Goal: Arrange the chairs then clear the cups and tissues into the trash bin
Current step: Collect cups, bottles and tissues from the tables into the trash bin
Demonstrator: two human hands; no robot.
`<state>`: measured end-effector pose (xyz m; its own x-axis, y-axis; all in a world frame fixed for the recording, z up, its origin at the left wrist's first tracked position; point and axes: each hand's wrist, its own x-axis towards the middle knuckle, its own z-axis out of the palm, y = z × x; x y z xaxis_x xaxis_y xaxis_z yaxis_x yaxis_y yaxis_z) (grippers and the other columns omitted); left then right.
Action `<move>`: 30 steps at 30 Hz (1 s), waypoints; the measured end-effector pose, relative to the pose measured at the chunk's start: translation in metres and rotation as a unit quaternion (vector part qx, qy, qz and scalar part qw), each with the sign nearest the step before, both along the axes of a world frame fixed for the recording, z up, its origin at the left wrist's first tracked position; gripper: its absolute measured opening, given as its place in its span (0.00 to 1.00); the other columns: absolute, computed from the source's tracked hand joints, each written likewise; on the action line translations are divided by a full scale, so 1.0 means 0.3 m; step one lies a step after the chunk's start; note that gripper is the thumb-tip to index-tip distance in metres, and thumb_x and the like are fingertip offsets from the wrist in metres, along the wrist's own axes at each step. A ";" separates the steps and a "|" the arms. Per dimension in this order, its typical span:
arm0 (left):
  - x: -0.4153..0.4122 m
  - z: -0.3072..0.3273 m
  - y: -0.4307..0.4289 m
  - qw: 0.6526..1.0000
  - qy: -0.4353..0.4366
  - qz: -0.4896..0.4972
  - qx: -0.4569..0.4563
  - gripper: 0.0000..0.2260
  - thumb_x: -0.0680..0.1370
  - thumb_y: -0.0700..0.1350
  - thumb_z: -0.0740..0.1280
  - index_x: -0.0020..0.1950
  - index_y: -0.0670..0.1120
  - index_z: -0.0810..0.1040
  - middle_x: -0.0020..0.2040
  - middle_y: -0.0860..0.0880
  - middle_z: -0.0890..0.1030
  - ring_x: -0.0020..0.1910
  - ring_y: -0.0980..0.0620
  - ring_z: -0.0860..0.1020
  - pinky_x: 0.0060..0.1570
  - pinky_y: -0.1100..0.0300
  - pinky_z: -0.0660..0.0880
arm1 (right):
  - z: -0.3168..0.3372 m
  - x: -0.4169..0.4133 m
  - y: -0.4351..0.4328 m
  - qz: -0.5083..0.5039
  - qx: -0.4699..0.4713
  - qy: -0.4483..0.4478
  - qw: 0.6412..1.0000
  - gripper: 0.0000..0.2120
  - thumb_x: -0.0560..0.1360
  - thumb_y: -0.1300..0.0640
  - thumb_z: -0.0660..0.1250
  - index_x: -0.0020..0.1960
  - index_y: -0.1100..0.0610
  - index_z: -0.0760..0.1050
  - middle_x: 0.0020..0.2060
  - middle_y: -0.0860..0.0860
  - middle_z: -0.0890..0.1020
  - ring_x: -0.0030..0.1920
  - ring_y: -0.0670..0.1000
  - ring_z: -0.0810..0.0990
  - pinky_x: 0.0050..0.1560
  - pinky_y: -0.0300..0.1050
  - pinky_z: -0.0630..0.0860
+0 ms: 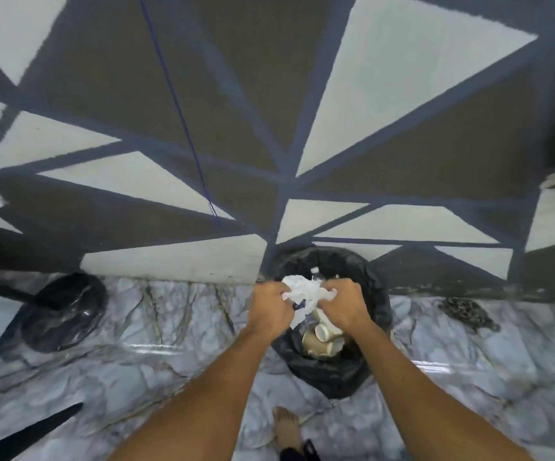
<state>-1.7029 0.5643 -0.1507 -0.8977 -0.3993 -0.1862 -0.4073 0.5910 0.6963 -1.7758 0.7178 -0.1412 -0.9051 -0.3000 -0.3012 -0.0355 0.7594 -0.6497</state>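
Observation:
A trash bin point(329, 377) lined with a black bag stands on the marble floor against the painted wall. Inside it lie several paper cups point(323, 337). Directly above the bin's opening I hold a bunch of crumpled white tissues point(304, 291). My left hand point(269, 311) grips the bunch on its left side and my right hand point(344, 306) grips it on the right. Both forearms reach forward over the bin. The bin's far rim shows behind the tissues.
A round black stand base point(63, 311) sits on the floor at the left, with a dark bar running off left. A dark crumpled object point(469, 311) lies by the wall at the right. My bare foot point(287, 427) is near the bin. A blue cord point(183, 118) hangs along the wall.

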 end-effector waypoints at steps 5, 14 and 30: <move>-0.125 -0.151 0.132 0.999 -0.026 -0.044 0.016 0.12 0.67 0.32 0.67 0.45 0.41 0.87 0.44 0.44 0.86 0.42 0.48 0.83 0.45 0.56 0.80 | -0.168 -0.053 0.122 -0.044 0.008 -0.049 0.998 0.08 0.66 0.66 0.69 0.31 0.55 0.80 0.32 0.53 0.83 0.35 0.50 0.79 0.36 0.47 0.76; -0.248 -0.376 0.233 0.992 -0.091 -0.072 0.038 0.19 0.69 0.34 0.74 0.59 0.44 0.83 0.54 0.43 0.84 0.52 0.45 0.82 0.55 0.56 0.79 | -0.350 -0.120 0.206 -0.092 0.028 -0.083 0.992 0.13 0.70 0.66 0.69 0.53 0.59 0.83 0.50 0.55 0.85 0.50 0.55 0.81 0.44 0.32 0.68; -0.238 -0.416 0.245 0.973 -0.198 -0.115 0.040 0.21 0.71 0.39 0.71 0.65 0.46 0.79 0.62 0.44 0.79 0.58 0.47 0.80 0.57 0.59 0.76 | -0.502 -0.110 0.295 -0.087 0.035 -0.180 0.979 0.24 0.69 0.59 0.76 0.64 0.57 0.78 0.58 0.52 0.82 0.60 0.52 0.79 0.64 0.45 0.73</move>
<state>-1.7742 0.6377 -0.2755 -0.8129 -0.1658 -0.5583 -0.5164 0.6486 0.5592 -1.8087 0.8063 -0.2916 -0.7722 -0.1187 -0.6242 0.3194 0.7768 -0.5428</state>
